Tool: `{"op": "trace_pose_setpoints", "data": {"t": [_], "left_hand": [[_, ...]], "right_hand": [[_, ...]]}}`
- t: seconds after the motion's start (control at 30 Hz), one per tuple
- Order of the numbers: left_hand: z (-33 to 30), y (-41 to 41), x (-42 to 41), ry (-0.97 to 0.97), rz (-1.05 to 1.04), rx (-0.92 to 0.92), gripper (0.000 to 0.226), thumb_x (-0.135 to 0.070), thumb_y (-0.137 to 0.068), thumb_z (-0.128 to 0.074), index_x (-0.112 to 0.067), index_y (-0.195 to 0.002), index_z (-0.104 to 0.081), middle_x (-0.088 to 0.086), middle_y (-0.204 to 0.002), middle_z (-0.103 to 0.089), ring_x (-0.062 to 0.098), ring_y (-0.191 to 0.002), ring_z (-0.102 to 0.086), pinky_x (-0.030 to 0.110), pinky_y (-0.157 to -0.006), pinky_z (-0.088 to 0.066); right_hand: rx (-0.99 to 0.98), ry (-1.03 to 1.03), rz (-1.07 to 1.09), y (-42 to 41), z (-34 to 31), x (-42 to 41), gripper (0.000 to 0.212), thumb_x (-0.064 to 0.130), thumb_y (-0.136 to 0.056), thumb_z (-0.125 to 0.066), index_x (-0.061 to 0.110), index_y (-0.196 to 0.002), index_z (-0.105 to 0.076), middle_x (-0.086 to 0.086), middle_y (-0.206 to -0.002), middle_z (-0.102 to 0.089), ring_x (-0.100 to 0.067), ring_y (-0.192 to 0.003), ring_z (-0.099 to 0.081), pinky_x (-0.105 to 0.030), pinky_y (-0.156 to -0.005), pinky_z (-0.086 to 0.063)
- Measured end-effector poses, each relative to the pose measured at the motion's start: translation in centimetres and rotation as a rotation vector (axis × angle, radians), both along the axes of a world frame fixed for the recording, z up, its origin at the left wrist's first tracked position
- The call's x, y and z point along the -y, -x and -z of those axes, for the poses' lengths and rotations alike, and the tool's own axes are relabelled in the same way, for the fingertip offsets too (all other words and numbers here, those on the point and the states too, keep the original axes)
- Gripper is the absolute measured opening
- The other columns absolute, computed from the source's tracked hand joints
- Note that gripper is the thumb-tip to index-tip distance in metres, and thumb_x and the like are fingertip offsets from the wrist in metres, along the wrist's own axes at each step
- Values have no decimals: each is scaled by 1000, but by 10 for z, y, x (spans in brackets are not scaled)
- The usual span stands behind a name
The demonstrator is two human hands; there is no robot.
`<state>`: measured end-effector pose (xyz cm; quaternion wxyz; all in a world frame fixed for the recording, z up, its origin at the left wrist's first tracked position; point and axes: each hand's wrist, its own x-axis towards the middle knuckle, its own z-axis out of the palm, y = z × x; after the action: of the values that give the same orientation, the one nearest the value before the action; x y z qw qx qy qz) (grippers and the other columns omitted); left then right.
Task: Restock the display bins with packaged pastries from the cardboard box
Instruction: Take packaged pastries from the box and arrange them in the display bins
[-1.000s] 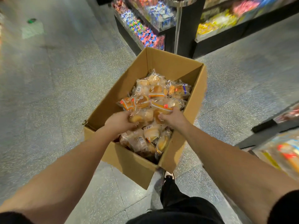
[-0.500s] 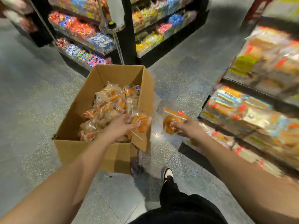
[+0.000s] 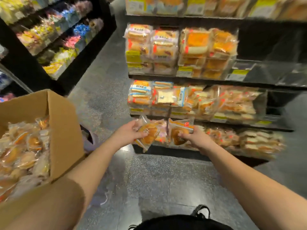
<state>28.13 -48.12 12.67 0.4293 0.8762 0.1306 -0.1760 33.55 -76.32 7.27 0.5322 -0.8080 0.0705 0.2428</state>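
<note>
At left, the cardboard box [image 3: 64, 130] sits heaped with packaged pastries [image 3: 25, 150], a sign that most of the restocking is not yet done. At centre, the left hand [image 3: 127, 134] grips one wrapped pastry [image 3: 148, 132]; just beside it the right hand [image 3: 195, 138] pinches a second wrapped pastry [image 3: 180, 132], both held in front of the lowest display bin [image 3: 224, 138]. Neither packet has been set down. To the right, the bins above on the black shelving [image 3: 207, 80] look largely full, while the far right of the upper tier [image 3: 274, 47] appears dark and bare, though blur makes that uncertain.
</note>
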Motion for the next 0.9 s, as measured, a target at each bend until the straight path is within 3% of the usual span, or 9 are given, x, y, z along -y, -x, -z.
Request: {"op": "trace_pose_setpoints", "data": {"t": [0.13, 0.23, 0.27, 0.37, 0.43, 0.53, 0.6, 0.7, 0.9], "left_hand": [[4, -49, 101, -67, 153, -10, 65, -49, -80, -77, -24, -134, -52, -4, -131, -59, 15, -112, -55, 29, -91, -45], [10, -81, 180, -104, 262, -31, 72, -55, -80, -74, -24, -140, -48, -1, -141, -55, 19, -119, -54, 28, -88, -41], [11, -90, 206, -120, 307, -32, 73, -56, -81, -73, -24, -141, -47, 0, -143, -53, 20, -122, -54, 28, -87, -40], [19, -121, 273, -160, 421, -27, 67, -55, -82, -72, -24, -137, -49, -1, -142, -54, 18, -119, -54, 29, -84, -41], [23, -137, 301, -171, 446, -29, 68, -56, -81, -72, -25, -137, -49, -2, -141, -54, 15, -116, -54, 30, -85, -43], [25, -161, 349, -221, 498, -8, 76, -54, -81, -73, -22, -144, -44, -1, -145, -52, 14, -117, -54, 28, -88, -45], [25, -175, 374, -254, 527, 12, 75, -49, -84, -72, -20, -146, -41, 0, -145, -51, 10, -105, -52, 25, -78, -45], [27, -199, 398, -354, 575, 34, 72, -47, -86, -71, -19, -146, -42, -1, -144, -53, 14, -111, -55, 25, -78, -43], [41, -255, 422, -524, 681, 60, 66, -47, -87, -69, -20, -142, -44, 2, -135, -59, 20, -114, -59, 31, -80, -49]], "right_hand": [[26, 56, 60, -9, 3, 107, 39, 34, -84, -79, 21, -114, -59, 6, -97, -71, -1, -74, -62, -13, -57, -47], [16, 117, 84, -19, 5, 187, 46, 40, -80, -81, 23, -117, -60, 8, -103, -73, -9, -93, -69, -34, -90, -56], [7, 132, 101, -22, 3, 211, 48, 40, -80, -81, 23, -119, -59, 8, -104, -73, -10, -95, -69, -38, -93, -55], [-21, 174, 142, -33, 3, 281, 45, 35, -86, -76, 20, -120, -49, 11, -98, -65, -2, -83, -62, -19, -68, -50], [-16, 246, 131, -39, 4, 314, 48, 36, -88, -74, 21, -123, -46, 8, -100, -63, -2, -78, -59, -16, -58, -42], [-19, 333, 101, -53, 3, 365, 57, 34, -86, -76, 18, -132, -48, 3, -115, -64, -12, -97, -63, -26, -80, -50], [-25, 378, 50, -64, 1, 389, 59, 32, -85, -76, 19, -134, -47, 0, -121, -64, -16, -106, -62, -33, -93, -52], [-22, 472, -48, -86, -3, 411, 63, 32, -85, -77, 20, -137, -44, 3, -113, -63, -14, -98, -61, -28, -86, -51], [65, 627, -242, -143, -4, 426, 64, 27, -83, -79, 21, -138, -46, 2, -123, -63, -10, -94, -55, -24, -79, -45]]}}
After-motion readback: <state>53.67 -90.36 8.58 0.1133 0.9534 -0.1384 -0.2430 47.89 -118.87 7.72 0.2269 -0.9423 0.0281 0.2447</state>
